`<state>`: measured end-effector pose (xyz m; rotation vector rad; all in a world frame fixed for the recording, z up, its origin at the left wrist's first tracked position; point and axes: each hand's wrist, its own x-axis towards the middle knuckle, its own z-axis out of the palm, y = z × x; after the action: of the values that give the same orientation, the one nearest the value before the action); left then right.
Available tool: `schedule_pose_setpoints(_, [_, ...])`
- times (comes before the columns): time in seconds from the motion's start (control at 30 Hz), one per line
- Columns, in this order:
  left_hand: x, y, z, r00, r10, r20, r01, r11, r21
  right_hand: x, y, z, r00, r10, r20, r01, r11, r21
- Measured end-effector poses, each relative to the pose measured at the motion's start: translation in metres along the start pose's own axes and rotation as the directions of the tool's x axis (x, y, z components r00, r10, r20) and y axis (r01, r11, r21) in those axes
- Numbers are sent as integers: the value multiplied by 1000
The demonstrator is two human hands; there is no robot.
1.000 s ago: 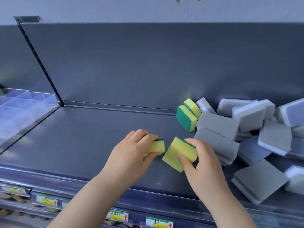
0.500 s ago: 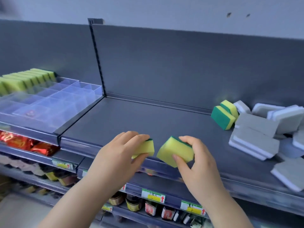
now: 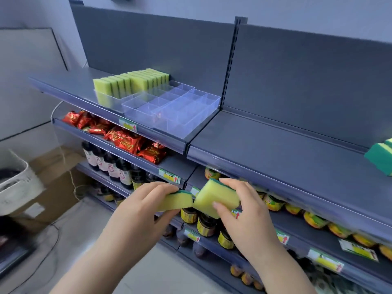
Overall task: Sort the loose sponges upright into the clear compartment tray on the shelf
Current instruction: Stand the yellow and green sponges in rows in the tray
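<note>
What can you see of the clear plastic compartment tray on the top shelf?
The clear plastic compartment tray is a shallow see-through organiser split by thin walls into rectangular cells, and it may be several units set side by side. It rests flat on the dark grey top shelf, near its front lip and close to the upright post. The leftmost cells hold a row of yellow-green sponges standing on edge; the remaining cells look empty. Neither hand touches it.
</note>
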<state>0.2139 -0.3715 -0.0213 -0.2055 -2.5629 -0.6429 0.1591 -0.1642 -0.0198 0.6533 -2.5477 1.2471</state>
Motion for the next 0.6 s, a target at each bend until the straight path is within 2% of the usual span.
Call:
schedule_pose_setpoints(0.33, [12, -73, -21, 990, -108, -89, 108, 994, -6, 64, -22, 63, 1000, -28, 11, 27, 998, 58])
schedule_pose_setpoints(0.6, [92, -168, -42, 978, -158, -133, 164, 986, 34, 185, -30, 120, 999, -40, 1, 39, 990, 134])
